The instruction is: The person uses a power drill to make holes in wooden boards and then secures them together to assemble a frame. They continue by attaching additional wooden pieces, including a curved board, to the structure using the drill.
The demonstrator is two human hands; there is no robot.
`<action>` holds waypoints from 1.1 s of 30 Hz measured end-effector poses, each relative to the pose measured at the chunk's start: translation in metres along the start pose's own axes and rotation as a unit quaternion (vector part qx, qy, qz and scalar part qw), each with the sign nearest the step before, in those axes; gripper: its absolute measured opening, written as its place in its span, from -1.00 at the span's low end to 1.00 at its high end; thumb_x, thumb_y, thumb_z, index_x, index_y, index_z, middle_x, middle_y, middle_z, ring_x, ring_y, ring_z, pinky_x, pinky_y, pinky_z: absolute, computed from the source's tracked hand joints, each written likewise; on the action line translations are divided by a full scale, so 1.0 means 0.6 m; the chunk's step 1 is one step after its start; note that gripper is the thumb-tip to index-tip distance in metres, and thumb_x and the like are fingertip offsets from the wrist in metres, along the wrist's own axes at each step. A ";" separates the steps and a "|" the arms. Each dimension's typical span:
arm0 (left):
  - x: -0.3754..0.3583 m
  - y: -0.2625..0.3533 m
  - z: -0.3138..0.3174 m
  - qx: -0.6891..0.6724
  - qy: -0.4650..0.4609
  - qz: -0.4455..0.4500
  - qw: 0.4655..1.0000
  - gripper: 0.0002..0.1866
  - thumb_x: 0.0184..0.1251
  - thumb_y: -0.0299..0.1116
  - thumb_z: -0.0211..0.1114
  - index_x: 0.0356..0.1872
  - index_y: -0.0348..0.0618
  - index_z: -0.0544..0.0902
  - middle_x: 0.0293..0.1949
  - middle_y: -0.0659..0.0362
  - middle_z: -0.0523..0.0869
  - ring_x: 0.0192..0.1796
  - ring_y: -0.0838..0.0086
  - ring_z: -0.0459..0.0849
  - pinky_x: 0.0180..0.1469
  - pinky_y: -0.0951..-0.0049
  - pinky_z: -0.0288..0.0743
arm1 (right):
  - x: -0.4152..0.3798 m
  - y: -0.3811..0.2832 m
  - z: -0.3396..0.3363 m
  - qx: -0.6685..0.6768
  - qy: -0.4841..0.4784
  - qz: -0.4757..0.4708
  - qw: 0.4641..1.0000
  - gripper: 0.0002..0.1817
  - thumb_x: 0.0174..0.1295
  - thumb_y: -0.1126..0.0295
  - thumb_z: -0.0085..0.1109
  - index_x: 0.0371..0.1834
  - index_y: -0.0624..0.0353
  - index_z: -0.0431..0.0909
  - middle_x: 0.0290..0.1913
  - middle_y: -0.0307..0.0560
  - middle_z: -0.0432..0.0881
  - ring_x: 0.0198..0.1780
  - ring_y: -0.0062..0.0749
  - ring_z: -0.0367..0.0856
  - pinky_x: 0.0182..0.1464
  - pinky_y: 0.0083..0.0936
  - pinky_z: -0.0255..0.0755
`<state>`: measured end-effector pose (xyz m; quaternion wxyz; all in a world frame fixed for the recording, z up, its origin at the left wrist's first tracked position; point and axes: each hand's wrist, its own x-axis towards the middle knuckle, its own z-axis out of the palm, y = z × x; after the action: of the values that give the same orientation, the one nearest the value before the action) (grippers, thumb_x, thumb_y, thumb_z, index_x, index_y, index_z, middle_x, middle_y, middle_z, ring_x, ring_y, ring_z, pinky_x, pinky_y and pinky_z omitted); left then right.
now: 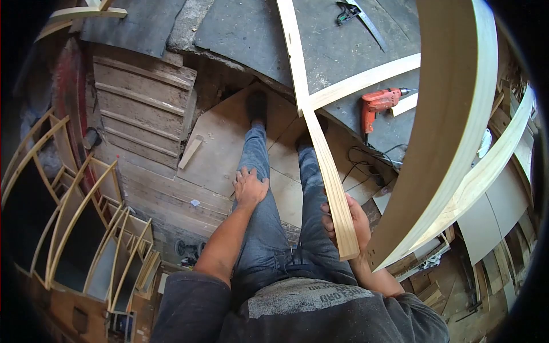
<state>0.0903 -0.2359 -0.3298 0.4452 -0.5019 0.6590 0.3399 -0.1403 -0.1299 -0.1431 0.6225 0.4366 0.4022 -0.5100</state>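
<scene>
Right hand (350, 220) clamps a curved wooden strip (329, 171) at our thigh, lower centre of the frame, while the left hand (249, 187) lies flat and empty on the left knee.

We hold only the near end of the strip; its far end runs up the frame to meet a pale batten (294, 51) and a cross piece (366, 77) on the dark sheeting near the top. We judge that the long unsupported length could twist or slip off our leg if the grip loosens, or spring back if it is under bend. The wide curved plank (452, 131) at right stands close and could be knocked. The orange drill (377, 103) and its cord (366, 163) lie just beyond our feet, a likely snag.
</scene>
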 end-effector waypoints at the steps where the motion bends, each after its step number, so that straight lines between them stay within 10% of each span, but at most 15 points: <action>1: 0.001 0.000 0.001 0.001 0.005 0.000 1.000 -0.38 0.26 -0.02 0.26 0.26 -0.19 0.54 0.36 -0.11 0.38 0.42 -0.02 0.32 0.41 -0.05 0.26 | 0.000 0.000 0.003 0.001 0.001 0.000 1.000 -0.43 0.57 0.01 -0.28 0.39 0.23 0.29 -0.21 -0.07 0.55 -0.46 -0.42 0.55 -0.52 -0.57 0.59; 14: 0.004 -0.005 0.015 -0.011 0.014 -0.014 1.000 -0.39 0.26 -0.02 0.25 0.26 -0.18 0.54 0.39 -0.09 0.37 0.45 -0.03 0.28 0.43 -0.05 0.23 | 0.005 -0.013 0.032 0.078 -0.061 -0.027 0.995 -0.38 0.56 0.04 -0.25 0.44 0.35 0.18 -0.19 -0.02 0.53 -0.42 -0.45 0.51 -0.46 -0.58 0.51; 33: -0.002 -0.005 0.011 -0.006 -0.002 -0.010 1.000 -0.39 0.25 -0.02 0.26 0.26 -0.16 0.53 0.39 -0.07 0.36 0.46 0.00 0.28 0.42 -0.05 0.24 | 0.024 -0.021 0.064 0.029 0.020 -0.077 0.996 -0.50 0.52 -0.10 -0.18 0.02 0.12 0.51 -0.37 -0.09 0.56 -0.60 -0.47 0.40 -0.52 -0.52 0.29</action>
<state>0.0948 -0.2305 -0.3312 0.4467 -0.5105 0.6510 0.3405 -0.1483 -0.1716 -0.1470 0.5601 0.4328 0.4318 -0.5590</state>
